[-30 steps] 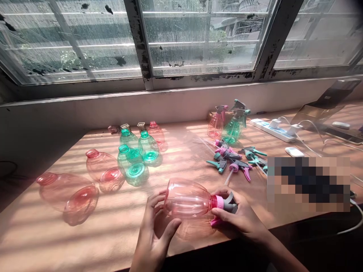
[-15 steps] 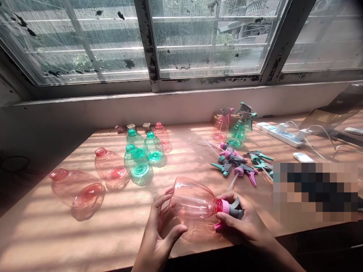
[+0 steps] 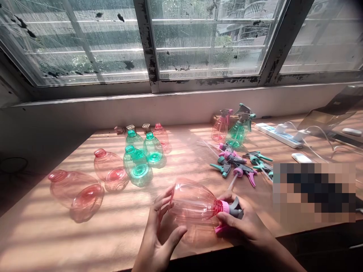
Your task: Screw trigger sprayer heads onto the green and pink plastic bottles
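A clear pink spray bottle (image 3: 193, 200) lies sideways near the table's front edge, its base to the left and its pink collar and grey trigger head to the right. My right hand (image 3: 241, 221) grips it around the collar, thumb and fingers on opposite sides. At the base end, my left hand (image 3: 161, 226) is open, thumb spread away from the fingers. Its fingertips are beside the base; I cannot tell whether they touch it. Just beyond the bottle lies a pile of loose pink and green spray heads (image 3: 234, 158) with thin tubes.
Left on the wooden table (image 3: 70, 241) stand several headless bottles, some green (image 3: 137, 166), some pink (image 3: 76, 192). Spray bottles with heads (image 3: 236, 132) stand at the back. To the right are a power strip (image 3: 279, 134) with cables, a white mouse (image 3: 301, 158) and a blurred-out patch.
Both hands and the pink bottle keep nearly the same pose. Only a slight shift of the camera shows.
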Tool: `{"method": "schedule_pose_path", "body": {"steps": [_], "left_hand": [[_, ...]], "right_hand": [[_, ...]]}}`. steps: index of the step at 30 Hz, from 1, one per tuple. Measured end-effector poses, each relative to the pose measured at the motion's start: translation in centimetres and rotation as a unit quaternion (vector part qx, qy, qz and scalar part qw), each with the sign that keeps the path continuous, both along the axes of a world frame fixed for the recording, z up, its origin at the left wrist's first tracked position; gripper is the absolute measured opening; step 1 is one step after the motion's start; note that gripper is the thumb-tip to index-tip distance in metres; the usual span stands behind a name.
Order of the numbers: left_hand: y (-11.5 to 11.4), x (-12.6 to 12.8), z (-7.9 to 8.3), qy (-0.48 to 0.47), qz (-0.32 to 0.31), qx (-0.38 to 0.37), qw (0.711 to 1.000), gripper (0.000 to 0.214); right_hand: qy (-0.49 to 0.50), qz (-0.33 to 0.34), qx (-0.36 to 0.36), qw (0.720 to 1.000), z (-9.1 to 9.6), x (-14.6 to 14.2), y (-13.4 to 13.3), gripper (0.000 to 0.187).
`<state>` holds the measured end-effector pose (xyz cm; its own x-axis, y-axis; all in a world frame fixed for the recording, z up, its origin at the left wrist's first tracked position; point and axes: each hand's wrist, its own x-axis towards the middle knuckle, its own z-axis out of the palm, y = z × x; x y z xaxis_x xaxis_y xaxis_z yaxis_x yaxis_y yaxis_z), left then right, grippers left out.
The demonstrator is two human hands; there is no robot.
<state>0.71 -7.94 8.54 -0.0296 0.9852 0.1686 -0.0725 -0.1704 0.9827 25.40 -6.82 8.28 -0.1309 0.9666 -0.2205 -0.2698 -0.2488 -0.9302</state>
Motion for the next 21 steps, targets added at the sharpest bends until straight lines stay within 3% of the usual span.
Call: {"method": "schedule_pose_path", "body": {"steps": [5,8,15,17,21], "left_hand": [[0.33,0.05,0.08,-0.05,0.026,-0.009,0.998,0.045],[0.46,0.32,0.16,-0.061,0.037,-0.003,0.997,0.041],[0.03,0.41,0.32,0.04,0.035,0.054,0.997,0.025],[-0.05,0.34,0.23,0.036,0.019,0.035,0.999,0.034],[-0.05,0.43,0.02,0.034,0.003,0.011,0.999,0.073]], "right_hand": [[-0.056,0.011,0.045,0.997,-0.48,-0.43,-0.19,0.045],[-0.052,0.021,0.029,0.998,-0.69,-0.28,-0.04,0.048],[0.009,0.0,0.017,1.0,-0.88,0.31,0.39,0.052],[0.019,0.0,0.014,1.0,-0.77,0.19,0.34,0.051],[-0.003,0.002,0.028,1.0,-0.48,-0.23,0.04,0.05]]}}
